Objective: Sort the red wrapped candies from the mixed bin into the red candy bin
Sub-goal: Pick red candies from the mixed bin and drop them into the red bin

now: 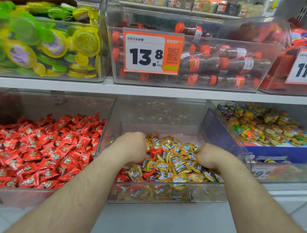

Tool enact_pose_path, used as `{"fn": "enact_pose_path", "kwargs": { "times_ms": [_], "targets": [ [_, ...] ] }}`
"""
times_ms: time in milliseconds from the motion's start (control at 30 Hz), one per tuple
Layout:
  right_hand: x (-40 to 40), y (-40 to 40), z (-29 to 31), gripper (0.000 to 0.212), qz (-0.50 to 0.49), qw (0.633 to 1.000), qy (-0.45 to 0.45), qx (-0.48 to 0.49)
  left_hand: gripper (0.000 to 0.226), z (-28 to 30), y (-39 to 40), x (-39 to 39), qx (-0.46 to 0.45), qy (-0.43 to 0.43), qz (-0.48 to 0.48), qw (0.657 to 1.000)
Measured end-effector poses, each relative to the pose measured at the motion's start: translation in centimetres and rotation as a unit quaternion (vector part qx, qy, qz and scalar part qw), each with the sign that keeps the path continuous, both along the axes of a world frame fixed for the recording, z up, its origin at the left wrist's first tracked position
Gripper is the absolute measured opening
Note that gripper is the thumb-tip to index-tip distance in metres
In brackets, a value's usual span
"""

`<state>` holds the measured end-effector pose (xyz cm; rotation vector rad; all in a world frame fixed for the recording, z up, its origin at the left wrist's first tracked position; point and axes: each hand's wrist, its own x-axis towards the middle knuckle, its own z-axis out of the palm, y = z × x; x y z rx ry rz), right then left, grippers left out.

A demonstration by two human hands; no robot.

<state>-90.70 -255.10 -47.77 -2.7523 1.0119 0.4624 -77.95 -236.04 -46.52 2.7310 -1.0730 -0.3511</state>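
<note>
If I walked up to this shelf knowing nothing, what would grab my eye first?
Probably the big orange price tag reading 13.8, on the upper middle bin of bottle-shaped sweets. Below it, the left hand and right hand dig into the mixed bin of gold-wrapped candies, and the red candy bin at lower left blazes bright red.
</note>
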Motion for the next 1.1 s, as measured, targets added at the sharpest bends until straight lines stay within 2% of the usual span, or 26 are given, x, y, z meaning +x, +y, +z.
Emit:
{"fn": "enact_pose_path", "kwargs": {
  "times_ms": [67,233,367,467,533,600,700,833,900,967,1100],
  "targets": [
    [-0.3,-0.2,-0.1,0.025,-0.013,1.000,-0.022,0.009,0.024,0.0,-0.7,0.1,-0.020,-0.002,0.006,1.000],
    [-2.0,-0.5,0.8,0.013,-0.058,0.990,-0.111,0.058,0.038,-0.9,-4.0,0.6,0.036,-0.023,-0.044,0.998],
    [-3.4,-0.1,2.8,0.020,-0.096,0.945,-0.288,0.121,0.036,-2.7,-5.7,1.6,0.078,-0.005,-0.101,0.992],
    [-4.0,0.3,3.8,0.029,-0.119,0.878,-0.410,0.215,0.025,-3.2,-5.8,1.9,0.088,-0.004,-0.109,0.990],
    [-4.1,0.5,3.9,0.032,-0.145,0.842,-0.442,0.275,0.014,-3.1,-5.6,1.9,0.092,-0.011,-0.118,0.989],
    [-4.1,0.8,3.9,0.030,-0.191,0.794,-0.466,0.341,0.021,-2.9,-5.3,2.0,0.099,0.003,-0.113,0.989],
    [-3.5,1.0,4.0,0.022,-0.269,0.692,-0.491,0.455,0.021,-2.2,-4.6,2.0,0.073,0.066,-0.078,0.992],
    [-2.3,1.6,4.0,0.008,-0.331,0.557,-0.488,0.585,0.019,-0.3,-3.3,1.4,-0.047,0.156,-0.026,0.986],
    [-1.6,2.2,4.1,0.008,-0.346,0.515,-0.486,0.616,0.016,0.4,-2.7,1.0,-0.111,0.227,0.009,0.967],
    [-1.1,2.8,4.3,0.010,-0.346,0.482,-0.485,0.642,0.013,1.2,-2.0,0.7,-0.181,0.315,0.052,0.930],
    [-0.1,4.3,5.1,0.009,-0.326,0.427,-0.473,0.698,0.013,2.9,0.0,-0.4,-0.337,0.486,0.113,0.798]
  ]
}}
